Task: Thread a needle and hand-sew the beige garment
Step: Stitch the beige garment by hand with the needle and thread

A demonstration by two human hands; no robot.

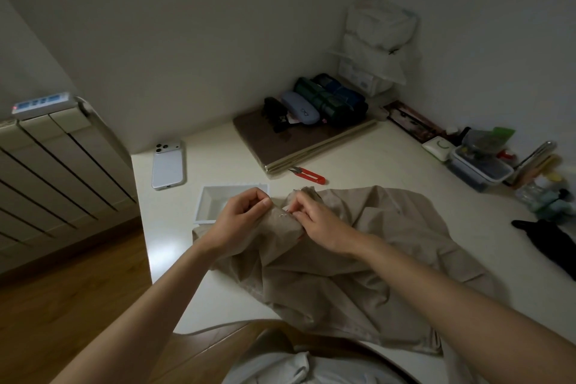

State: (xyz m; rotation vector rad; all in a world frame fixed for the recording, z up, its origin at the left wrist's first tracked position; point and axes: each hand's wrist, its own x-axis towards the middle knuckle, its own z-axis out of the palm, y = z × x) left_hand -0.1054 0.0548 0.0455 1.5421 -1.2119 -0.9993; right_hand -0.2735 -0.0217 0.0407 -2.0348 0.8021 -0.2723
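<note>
The pale cream table top fills the corner of the room, with a ribbed cream wall radiator beside its left edge. A crumpled beige cloth garment lies spread over the near half of the table and spills over the front edge toward the person. A flat brown pad sits at the rear on a stack of cream boards and carries dark pouches and a pale blue case.

A white smartphone lies face down near the left edge. A white rectangular plastic tray lies just beside the garment's far left corner.

Both hands meet at the raised far edge of the garment. The left hand has its fingers curled and pinches the cloth between thumb and forefinger. The right hand has its fingers curled tight and pinches the same fold from the other side. Whether it also holds a needle cannot be told.

Red-handled thread snips lie on the table behind the garment, apart from it. A small patch of pale stitching shows between the two hands.
</note>
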